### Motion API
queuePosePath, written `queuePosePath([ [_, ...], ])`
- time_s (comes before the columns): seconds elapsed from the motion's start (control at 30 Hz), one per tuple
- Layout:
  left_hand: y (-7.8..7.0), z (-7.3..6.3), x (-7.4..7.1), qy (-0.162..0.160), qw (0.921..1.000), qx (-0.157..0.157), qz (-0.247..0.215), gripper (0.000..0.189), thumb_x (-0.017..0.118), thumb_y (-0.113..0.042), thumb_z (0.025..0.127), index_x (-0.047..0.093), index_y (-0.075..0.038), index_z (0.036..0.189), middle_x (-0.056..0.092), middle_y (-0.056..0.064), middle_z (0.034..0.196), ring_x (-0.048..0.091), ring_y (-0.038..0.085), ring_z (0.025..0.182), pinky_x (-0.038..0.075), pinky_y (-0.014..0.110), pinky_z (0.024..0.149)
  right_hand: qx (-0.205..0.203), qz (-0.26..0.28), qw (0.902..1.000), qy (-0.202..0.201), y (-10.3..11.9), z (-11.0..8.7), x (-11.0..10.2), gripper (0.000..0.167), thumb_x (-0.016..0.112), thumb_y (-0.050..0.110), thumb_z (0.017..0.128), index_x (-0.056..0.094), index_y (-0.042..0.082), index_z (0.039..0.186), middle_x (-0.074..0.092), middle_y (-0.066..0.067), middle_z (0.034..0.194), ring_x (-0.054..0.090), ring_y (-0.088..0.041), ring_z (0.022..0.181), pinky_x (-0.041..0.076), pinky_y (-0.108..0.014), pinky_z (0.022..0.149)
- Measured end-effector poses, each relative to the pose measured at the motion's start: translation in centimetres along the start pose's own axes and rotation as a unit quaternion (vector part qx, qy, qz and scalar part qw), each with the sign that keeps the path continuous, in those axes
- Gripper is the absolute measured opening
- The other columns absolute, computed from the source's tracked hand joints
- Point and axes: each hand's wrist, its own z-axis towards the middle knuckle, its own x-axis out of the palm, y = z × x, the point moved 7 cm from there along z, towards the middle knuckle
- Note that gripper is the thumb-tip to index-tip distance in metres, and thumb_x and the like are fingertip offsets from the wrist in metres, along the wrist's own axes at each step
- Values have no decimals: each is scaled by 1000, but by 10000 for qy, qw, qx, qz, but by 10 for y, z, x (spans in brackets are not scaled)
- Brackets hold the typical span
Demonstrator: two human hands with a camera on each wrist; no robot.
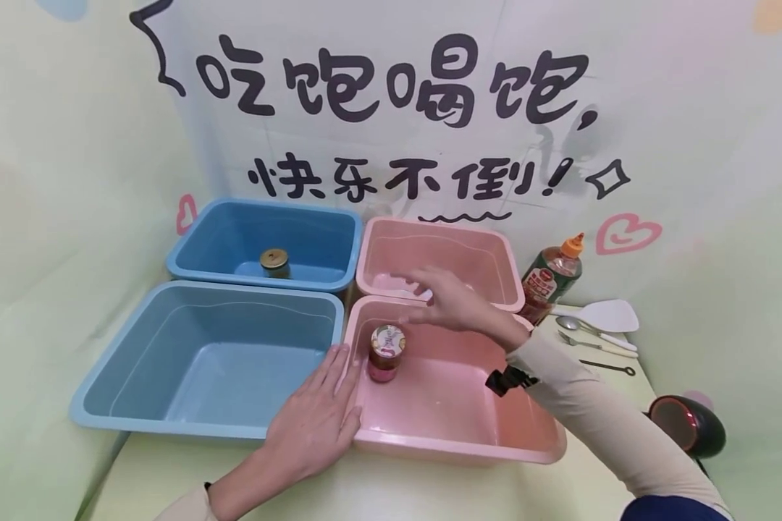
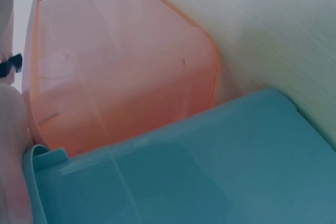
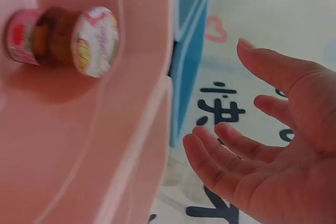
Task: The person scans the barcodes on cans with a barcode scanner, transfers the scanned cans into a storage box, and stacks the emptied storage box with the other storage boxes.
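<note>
My left hand [image 1: 313, 416] lies with straight fingers on the adjoining rims of the front light blue tub [image 1: 195, 428] and the front pink tub [image 1: 456, 447]. Inside that pink tub, near its left wall, stands a small glass jar [image 1: 387, 353] with a patterned white lid, a pink label and brown contents. My right hand [image 1: 452, 300] hovers over the rims between the two pink tubs, beyond the jar. In the right wrist view its fingers [image 3: 210, 163] are spread and loosely bent, holding nothing, and the jar [image 3: 63, 40] is apart from them.
Behind are a darker blue tub [image 1: 267, 282] holding a gold-lidded jar [image 1: 275, 262] and another pink tub [image 1: 439, 228]. On the right stand a sauce bottle [image 1: 550, 278], a white spatula [image 1: 609, 316], a spoon [image 1: 586, 327], a fork [image 1: 593, 346] and a black-and-red object [image 1: 687, 427].
</note>
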Motion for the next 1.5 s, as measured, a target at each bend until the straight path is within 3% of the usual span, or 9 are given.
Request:
queuePosePath([
  [0.2, 1, 1, -1, 9, 10000, 10, 15, 63, 43, -40, 102, 38, -3, 153, 24, 19, 165, 21, 34, 154, 30, 43, 121, -104, -201, 9987, 453, -5, -10, 40, 76, 86, 22, 78, 52, 10, 144, 61, -17, 133, 62, -33, 110, 54, -46, 91],
  [0.47, 0, 0, -1, 31, 10000, 12, -23, 67, 42, -48, 102, 38, -5, 153, 25, 17, 165, 23, 34, 154, 24, 50, 123, 92, -398, 9955, 858, -8, -4, 88, 66, 84, 23, 81, 57, 14, 141, 54, -15, 143, 54, -32, 128, 52, -49, 100],
  [0.63, 0, 0, 0, 41, 10000, -43, -59, 73, 40, -55, 101, 35, -6, 155, 25, 16, 165, 22, 33, 154, 20, 52, 124, 301, -599, 9920, 1068, -10, 2, 107, 61, 83, 24, 82, 60, 15, 139, 55, -14, 141, 56, -30, 123, 54, -47, 99],
  [0.73, 0, 0, 0, 53, 10000, -44, -35, 75, 38, -58, 101, 35, -6, 155, 24, 16, 165, 21, 32, 155, 20, 52, 124, 321, -783, 9915, 987, -12, 4, 115, 54, 82, 21, 84, 63, 16, 134, 59, -13, 134, 57, -28, 117, 55, -44, 97],
  [1.0, -1, 2, 1, 62, 10000, -31, 17, 76, 36, -60, 100, 35, -8, 155, 24, 15, 166, 21, 32, 155, 20, 52, 123, 393, -1475, 9870, 498, -17, 4, 118, 40, 82, 24, 83, 69, 18, 121, 63, -9, 111, 58, -22, 96, 56, -38, 78],
  [1.13, 0, 1, 2, 70, 10000, -42, 15, 75, 36, -60, 101, 35, -8, 155, 24, 15, 166, 20, 32, 155, 20, 52, 124, 553, -1623, 9835, 575, -19, 3, 117, 35, 79, 22, 86, 69, 20, 119, 61, -8, 108, 57, -21, 91, 54, -37, 70],
  [1.27, 0, 1, 3, 75, 10000, -45, -28, 76, 35, -60, 101, 35, -8, 155, 24, 15, 166, 19, 31, 155, 20, 52, 124, 646, -1466, 9850, 647, -23, 0, 114, 43, 81, 14, 81, 68, 16, 121, 62, -8, 106, 57, -22, 92, 54, -38, 71],
  [1.5, 1, 1, 1, -9, 9999, 24, 147, 76, 35, -61, 100, 37, -6, 154, 26, 16, 165, 23, 33, 154, 23, 52, 123, -66, -1012, 9926, 666, -17, -15, 98, 37, 76, -2, 68, 68, 9, 103, 61, -7, 92, 55, -24, 90, 49, -37, 72],
])
